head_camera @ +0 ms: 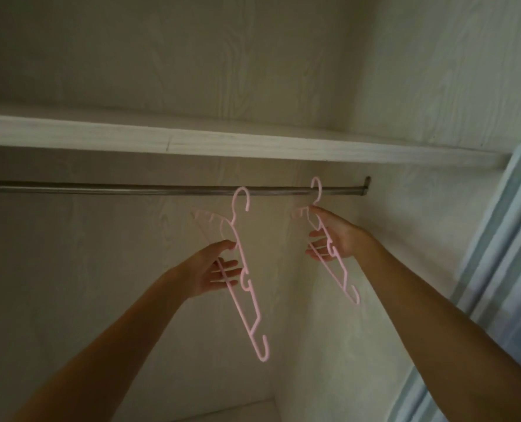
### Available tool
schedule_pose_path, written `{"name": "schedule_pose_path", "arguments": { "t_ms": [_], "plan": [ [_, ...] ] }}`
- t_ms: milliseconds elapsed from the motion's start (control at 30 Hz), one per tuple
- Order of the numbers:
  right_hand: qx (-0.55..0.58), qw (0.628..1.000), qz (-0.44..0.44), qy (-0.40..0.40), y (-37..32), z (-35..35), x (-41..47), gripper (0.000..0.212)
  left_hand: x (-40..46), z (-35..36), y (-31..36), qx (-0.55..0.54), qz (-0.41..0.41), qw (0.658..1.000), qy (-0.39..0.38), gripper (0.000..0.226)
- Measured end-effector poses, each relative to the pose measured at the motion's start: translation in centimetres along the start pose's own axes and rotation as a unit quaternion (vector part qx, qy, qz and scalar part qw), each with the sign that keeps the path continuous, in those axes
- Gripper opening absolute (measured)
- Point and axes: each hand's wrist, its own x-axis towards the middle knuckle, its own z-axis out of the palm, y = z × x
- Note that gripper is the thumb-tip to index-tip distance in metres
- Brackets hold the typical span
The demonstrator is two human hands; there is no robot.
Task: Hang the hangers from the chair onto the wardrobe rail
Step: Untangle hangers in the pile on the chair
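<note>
Pale wooden walls made the inside of the wardrobe (100, 269), with a white shelf (222, 141) across the top. Just under the shelf ran a dark metal rail (116, 188) from left to right, ending at a small bracket (366, 185) on the right wall. A blue-grey door edge (502, 239) showed at the far right.

Both arms reached up toward the rail. The left hand (213, 272) held one pink hanger (247, 278) by its side bar, with the thumb on top and the fingers curled under it. That hanger's hook was up in front of the rail, but I could not tell if it was over it. The right hand (335, 239) held a second pink hanger (338, 260) near its neck, fingers curled round the bar. Its hook sat at the rail, close to the bracket.
</note>
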Motion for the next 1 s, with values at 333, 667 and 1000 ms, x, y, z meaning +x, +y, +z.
{"name": "schedule_pose_path", "arguments": {
  "t_ms": [333,667,1000],
  "plan": [
    [0.02,0.999,-0.013,-0.028,-0.2,-0.2,1.1,0.084,0.5,-0.1,0.0,-0.001,0.003,1.0,-0.01,0.011],
    [-0.18,0.983,-0.023,0.044,0.6,0.2,0.5,0.086,0.5,-0.2,-0.1,0.0,-0.008,1.0,-0.02,0.012],
    [-0.642,0.626,-0.362,0.257,-4.0,0.8,0.3,0.059,1.4,1.2,0.8,-0.02,-0.005,0.999,-0.03,0.012]
  ]
}}
